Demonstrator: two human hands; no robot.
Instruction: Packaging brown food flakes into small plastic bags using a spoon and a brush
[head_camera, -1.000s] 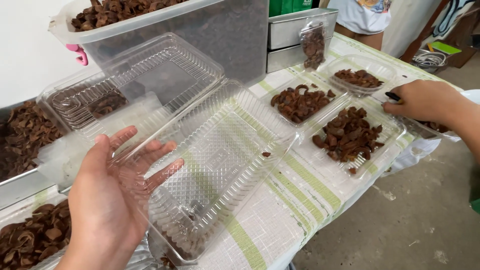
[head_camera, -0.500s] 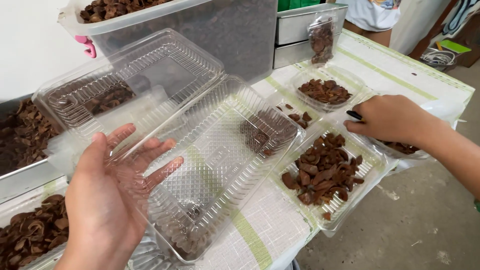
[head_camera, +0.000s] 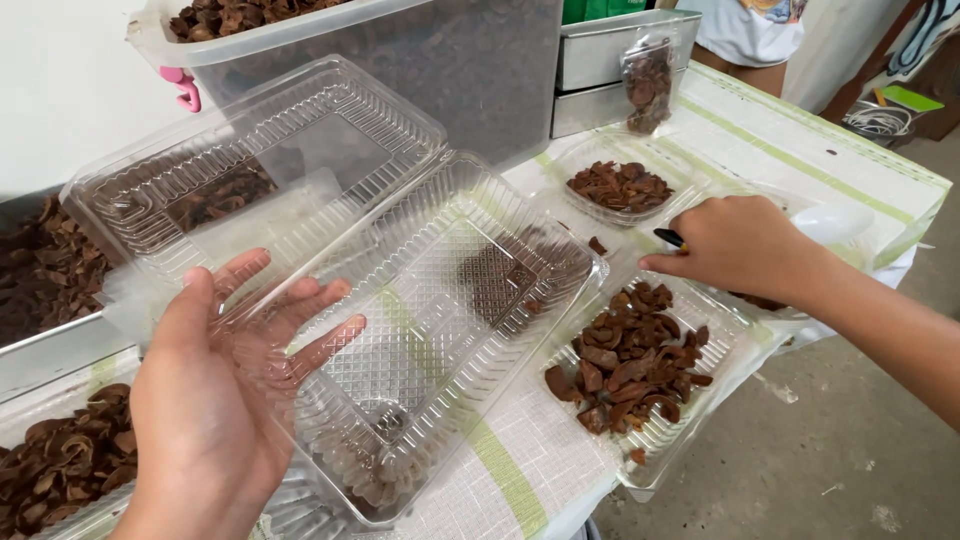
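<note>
Two hands at work: a clear hinged clamshell box (head_camera: 400, 330) is balanced open on the left hand (head_camera: 215, 400), while a filled tray (head_camera: 640, 370) is reached over by the right hand (head_camera: 735, 245)
Left hand: fingers spread flat and upturned beneath the box; nothing is pinched; the box is only propped, its lid (head_camera: 260, 160) tilted up toward the grey bin (head_camera: 440, 60)
Right hand: knuckles curled, a dark slim object (head_camera: 668, 238) nipped at the fingertips; what it is cannot be told; a white spoon-like shape (head_camera: 835, 222) lies just beyond the knuckles
Where the box sits: over the striped cloth (head_camera: 500, 470), between a metal tray of dried brown pieces (head_camera: 40, 270) and the filled tray; only a few crumbs are seen in its base
Risk, tipping: the box is judged likely to slide off the open palm, since no finger is closed on its rim
Risk, spillage: the filled tray overhangs the table edge; a nudge from the right wrist could be enough to send the dried pieces (head_camera: 630, 355) to the floor (head_camera: 860, 450)
Risk, crowding: a second small dish (head_camera: 615, 185) and a packed bag (head_camera: 648, 85) stand near; they could be knocked if the lid is swung
</note>
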